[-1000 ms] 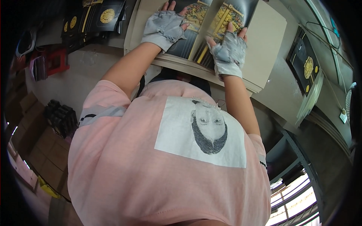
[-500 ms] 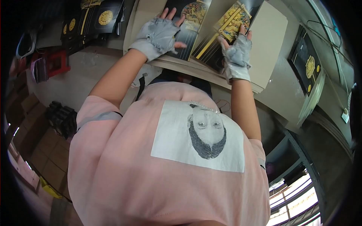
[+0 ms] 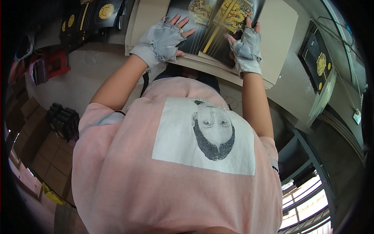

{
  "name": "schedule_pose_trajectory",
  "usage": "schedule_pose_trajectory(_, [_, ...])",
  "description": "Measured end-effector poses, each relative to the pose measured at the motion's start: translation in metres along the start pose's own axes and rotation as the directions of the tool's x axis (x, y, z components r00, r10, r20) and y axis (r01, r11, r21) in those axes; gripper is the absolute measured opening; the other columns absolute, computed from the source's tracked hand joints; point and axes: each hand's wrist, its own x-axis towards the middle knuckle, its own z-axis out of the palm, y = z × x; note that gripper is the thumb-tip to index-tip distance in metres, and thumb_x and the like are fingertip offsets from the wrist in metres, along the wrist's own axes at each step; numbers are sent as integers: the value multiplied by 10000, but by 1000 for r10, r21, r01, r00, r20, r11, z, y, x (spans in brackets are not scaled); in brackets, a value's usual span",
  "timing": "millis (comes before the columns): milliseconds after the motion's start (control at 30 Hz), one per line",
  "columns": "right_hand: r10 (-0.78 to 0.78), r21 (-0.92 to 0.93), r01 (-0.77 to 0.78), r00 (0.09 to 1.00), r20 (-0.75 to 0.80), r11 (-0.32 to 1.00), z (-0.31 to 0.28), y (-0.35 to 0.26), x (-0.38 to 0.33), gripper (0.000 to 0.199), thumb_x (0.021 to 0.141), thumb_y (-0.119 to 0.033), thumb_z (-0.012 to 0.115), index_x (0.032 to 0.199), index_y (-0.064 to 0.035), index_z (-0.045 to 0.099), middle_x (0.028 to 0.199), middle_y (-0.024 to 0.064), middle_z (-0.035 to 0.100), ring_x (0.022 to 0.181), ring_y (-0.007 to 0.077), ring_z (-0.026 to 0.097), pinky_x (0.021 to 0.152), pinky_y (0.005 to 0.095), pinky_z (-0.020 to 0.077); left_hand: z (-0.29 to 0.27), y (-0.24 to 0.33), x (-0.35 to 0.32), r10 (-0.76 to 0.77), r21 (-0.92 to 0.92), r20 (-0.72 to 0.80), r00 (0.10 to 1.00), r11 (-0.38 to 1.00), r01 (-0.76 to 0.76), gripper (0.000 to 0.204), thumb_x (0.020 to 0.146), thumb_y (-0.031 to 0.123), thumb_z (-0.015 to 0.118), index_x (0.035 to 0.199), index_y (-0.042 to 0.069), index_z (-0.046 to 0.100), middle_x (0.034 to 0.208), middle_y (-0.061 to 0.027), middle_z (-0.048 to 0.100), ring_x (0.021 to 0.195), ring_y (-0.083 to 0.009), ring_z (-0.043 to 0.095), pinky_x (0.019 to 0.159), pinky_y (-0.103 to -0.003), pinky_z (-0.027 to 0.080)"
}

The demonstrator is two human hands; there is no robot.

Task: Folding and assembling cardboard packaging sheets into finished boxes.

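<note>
Both of my hands wear grey fingerless gloves. My left hand (image 3: 163, 41) lies flat with spread fingers along the left edge of a black printed sheet (image 3: 191, 38) bearing a gold round pattern. My right hand (image 3: 248, 50) rests on the right side of a second black sheet (image 3: 218, 43), its fingers stretched out and its thumb apart. This second sheet has a gold band and a dragon pattern, and it lies tilted against the first. Under both sheets is a stack of pale boards (image 3: 278, 43). The far ends of the sheets are cut off by the picture's upper edge.
More black and gold printed pieces (image 3: 93, 19) lie at the far left, near a red plastic stool (image 3: 58, 64). On the right, a black gold-printed piece (image 3: 314, 56) tops a pale stack (image 3: 323, 99). A dark metal rack (image 3: 307, 156) stands lower right.
My left hand has drawn slightly left and toward me across the first sheet. The two sheets now lie closer together, and the whole view has shifted a little.
</note>
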Motion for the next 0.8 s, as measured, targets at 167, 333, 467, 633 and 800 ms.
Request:
schedule_pose_trajectory(167, [40,-22,-39,998,41,999,-4,3,4,1056,704,-497,916,1548,-96,423,1548,397,350,1366,539,470,1099,495,463,1,0,5,-6,11,-12,1000,1000,7,949,811,679,685,1614,288,364,1714,-91,239,1589,-302,195,1252,-563,239])
schedule_pose_trajectory(333, [58,-24,-64,978,-202,998,-28,3,5,922,809,-364,855,1525,29,426,1526,338,432,1474,457,356,1163,502,383,2,-4,9,13,4,-23,1000,1000,-13,975,803,688,685,1618,269,355,1708,-100,255,1583,-304,214,1262,-548,220])
schedule_pose_trajectory(467, [259,623,6,906,-335,783,-112,-67,5,600,897,-138,771,1419,47,540,1417,228,561,1290,324,542,1092,400,425,2,-5,6,-8,-24,-21,1000,1000,7,997,801,694,686,1622,242,345,1702,-108,267,1579,-300,225,1263,-546,215])
schedule_pose_trajectory(633, [285,592,-380,925,252,711,-89,-115,1,510,938,-89,690,1421,-16,543,1239,119,640,1120,227,621,959,329,499,7,-3,5,-22,-19,-66,998,1000,21,1016,802,687,695,1625,221,324,1697,-108,278,1576,-291,238,1260,-535,226])
schedule_pose_trajectory(800, [329,693,-625,780,533,359,-19,-82,0,448,1012,-178,575,1442,-58,542,1252,104,663,1158,282,635,981,354,512,12,-4,6,-5,-22,-104,995,1000,3,1058,804,712,672,1642,198,280,1697,-109,277,1573,-295,246,1260,-532,227])
